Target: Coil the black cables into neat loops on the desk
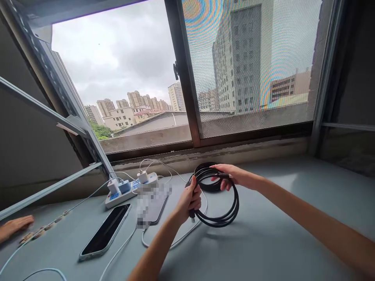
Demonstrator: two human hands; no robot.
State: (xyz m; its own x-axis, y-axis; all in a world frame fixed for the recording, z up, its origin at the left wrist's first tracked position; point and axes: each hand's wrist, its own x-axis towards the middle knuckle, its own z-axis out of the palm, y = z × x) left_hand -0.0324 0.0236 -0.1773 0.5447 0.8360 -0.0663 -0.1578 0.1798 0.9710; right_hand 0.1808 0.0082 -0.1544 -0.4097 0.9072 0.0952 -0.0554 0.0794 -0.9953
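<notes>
My left hand (pixel 191 199) is closed around one side of a coiled black cable (pixel 221 225), thumb up, and holds the loops above the table. A dark cable end sticks out below that fist. My right hand (pixel 227 175) is at the upper right of the coil, its fingers curled about a thicker piece of the cable. More black loops (pixel 209 189) show behind both hands; whether they belong to the same cable I cannot tell. A thin white charging cable (pixel 187 237) lies on the table beneath the coil.
On the left, a phone (pixel 105 232) lies beside a blurred-out device (pixel 159 210). Behind them stands a power strip (pixel 117 199) with white chargers. Another person's hand (pixel 19 226) rests at the far left near small brownish pieces (pixel 43 230). A metal frame (pixel 79 128) and window border the grey table (pixel 263 242).
</notes>
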